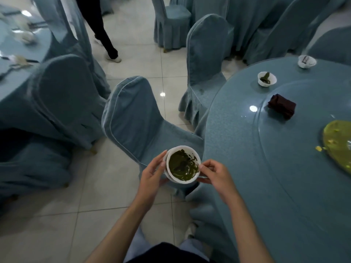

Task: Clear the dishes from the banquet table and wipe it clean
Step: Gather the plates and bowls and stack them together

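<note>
Closest in, two bare forearms reach forward. The left hand (152,173) cups the side of a small stack of white bowls (183,165), thumb against the rim and fingers curled beneath. The right hand (214,175) pinches the opposite rim between thumb and fingertips. Both are clamped on the stack, whose top bowl holds dark green leftovers in liquid. It is held in the air just off the near edge of the banquet table (247,158), above a covered chair (136,118).

This looks like the collecting step, and it is only partly done. Toward the table's far edge stand two more small bowls (266,78) (306,61). A dark folded cloth (282,109) lies nearer the table's middle, beside a yellow-green dish (338,143) with scraps around it.

The next move probably calls for keeping the stack level so the liquid stays in, then freeing one hand to reach across for the far bowls.
</note>
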Available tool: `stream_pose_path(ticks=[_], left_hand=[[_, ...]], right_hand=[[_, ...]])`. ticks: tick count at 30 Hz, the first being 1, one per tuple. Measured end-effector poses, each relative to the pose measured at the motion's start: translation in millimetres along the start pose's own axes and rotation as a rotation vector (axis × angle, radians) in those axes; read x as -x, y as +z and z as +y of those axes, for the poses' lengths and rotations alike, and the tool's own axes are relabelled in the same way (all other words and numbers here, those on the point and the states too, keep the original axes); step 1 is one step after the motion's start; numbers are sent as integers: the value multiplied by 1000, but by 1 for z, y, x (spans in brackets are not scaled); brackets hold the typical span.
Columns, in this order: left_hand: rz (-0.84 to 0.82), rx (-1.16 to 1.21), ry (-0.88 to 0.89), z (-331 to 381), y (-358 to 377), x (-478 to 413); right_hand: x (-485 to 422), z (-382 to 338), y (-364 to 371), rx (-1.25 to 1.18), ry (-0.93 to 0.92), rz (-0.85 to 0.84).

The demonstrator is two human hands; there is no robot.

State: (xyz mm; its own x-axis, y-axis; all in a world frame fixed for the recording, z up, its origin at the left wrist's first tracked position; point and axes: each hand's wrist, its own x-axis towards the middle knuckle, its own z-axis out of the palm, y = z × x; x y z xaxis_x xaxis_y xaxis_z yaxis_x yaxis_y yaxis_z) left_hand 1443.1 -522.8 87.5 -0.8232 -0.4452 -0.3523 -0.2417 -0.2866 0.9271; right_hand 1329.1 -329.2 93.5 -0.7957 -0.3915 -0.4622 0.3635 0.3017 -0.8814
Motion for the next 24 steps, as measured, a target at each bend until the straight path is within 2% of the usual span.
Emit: stream_pose_path(ticks=[7,14,24], left_hand=[[-24,69,-59,33,-129,-25],[-20,54,19,67,-245,-44],[3,42,65,111,-335,-138]], right_hand=[[-14,-29,138,56,-26,109],[-39,-62,265,44,-77,162],[-135,-122,362,10,-128,139]])
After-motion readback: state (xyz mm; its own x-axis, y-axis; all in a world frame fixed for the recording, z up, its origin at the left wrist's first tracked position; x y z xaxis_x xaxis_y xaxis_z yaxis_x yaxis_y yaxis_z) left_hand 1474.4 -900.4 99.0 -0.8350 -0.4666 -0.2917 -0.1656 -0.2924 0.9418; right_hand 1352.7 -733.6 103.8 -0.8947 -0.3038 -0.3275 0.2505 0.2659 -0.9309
